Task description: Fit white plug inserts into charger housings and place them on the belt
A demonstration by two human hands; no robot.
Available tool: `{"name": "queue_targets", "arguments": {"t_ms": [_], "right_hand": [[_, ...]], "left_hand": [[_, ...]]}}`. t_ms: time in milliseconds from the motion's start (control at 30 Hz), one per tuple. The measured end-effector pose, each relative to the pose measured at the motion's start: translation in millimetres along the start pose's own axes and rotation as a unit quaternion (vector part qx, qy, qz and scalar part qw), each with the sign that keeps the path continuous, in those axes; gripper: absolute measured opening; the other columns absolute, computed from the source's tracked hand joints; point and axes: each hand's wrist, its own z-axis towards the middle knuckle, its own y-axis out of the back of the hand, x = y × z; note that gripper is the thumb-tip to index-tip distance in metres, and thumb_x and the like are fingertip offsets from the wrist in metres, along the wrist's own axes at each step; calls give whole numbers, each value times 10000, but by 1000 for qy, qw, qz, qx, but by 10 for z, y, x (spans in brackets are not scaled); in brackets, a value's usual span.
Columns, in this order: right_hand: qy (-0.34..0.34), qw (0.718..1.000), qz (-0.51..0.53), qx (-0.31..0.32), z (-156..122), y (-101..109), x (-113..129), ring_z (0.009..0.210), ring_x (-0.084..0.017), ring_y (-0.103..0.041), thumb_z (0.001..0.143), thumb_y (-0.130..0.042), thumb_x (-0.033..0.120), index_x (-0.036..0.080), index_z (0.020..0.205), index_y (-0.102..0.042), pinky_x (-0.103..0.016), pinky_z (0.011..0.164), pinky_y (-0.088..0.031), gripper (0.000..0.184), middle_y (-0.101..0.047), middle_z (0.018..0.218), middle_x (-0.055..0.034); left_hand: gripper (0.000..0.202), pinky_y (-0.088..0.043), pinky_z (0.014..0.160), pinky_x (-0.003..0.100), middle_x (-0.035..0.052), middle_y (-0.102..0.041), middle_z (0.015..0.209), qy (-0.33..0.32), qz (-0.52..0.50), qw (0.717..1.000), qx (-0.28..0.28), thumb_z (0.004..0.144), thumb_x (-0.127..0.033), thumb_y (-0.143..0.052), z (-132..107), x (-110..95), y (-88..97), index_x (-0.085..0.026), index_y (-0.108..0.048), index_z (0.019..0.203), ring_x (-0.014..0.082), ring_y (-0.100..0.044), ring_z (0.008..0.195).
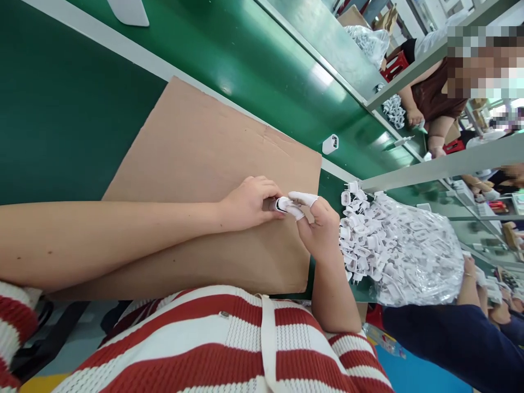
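My left hand (254, 201) pinches a small white plastic charger housing (281, 204) between thumb and fingers, above the cardboard sheet (213, 147). A dark opening shows at the housing's right end. My right hand (319, 221) is at that end, with white finger covers on the thumb and a finger. Its covered fingertips close against a small white part at the opening. The covers hide most of that part, so its kind cannot be made out.
Right of my hands lies a heap of white plastic plug parts (366, 234), running into a clear plastic bag (426, 251) of more. A white charger (330, 144) stands on the green belt (245, 65). Metal posts (442, 161) cross the right side. Other people work beyond and beside me.
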Motion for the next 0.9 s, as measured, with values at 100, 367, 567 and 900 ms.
{"name": "queue_targets", "arguments": {"t_ms": [100, 367, 567, 900], "right_hand": [[-12, 1000, 8, -19, -4, 0, 16, 1000, -221, -750, 1025, -598, 270, 305, 1193, -716, -388, 904, -610, 208, -801, 1118, -45], [5, 1000, -22, 1, -17, -60, 56, 1006, -236, -729, 998, -577, 185, 278, 1178, -725, -369, 881, -588, 251, -794, 1087, -68], [21, 992, -122, -6, -20, -88, 125, 923, -219, -706, 924, -518, 74, 233, 1116, -738, -309, 766, -548, 332, -772, 1001, -76], [-17, 985, -166, -34, -74, -205, 198, 770, -207, -644, 911, -515, 85, 225, 980, -741, -305, 681, -481, 275, -712, 812, -62]], "left_hand": [[374, -444, 962, 438, 49, -775, 1036, 5, 3, 1000, 4, 891, -593, -694, -1, 2, 2, -228, -732, 965, 294, -675, 1040], [328, -454, 914, 401, 42, -763, 996, -14, 1, 1000, -7, 900, -544, -704, -3, 16, -7, -220, -734, 936, 265, -663, 973], [327, -447, 872, 379, 54, -752, 964, -24, 4, 1000, -11, 900, -527, -707, -9, 10, -10, -203, -727, 926, 251, -649, 940], [325, -427, 832, 370, 49, -731, 909, -25, 8, 1000, -17, 876, -518, -719, -5, 21, -18, -193, -702, 878, 243, -637, 902]]}}
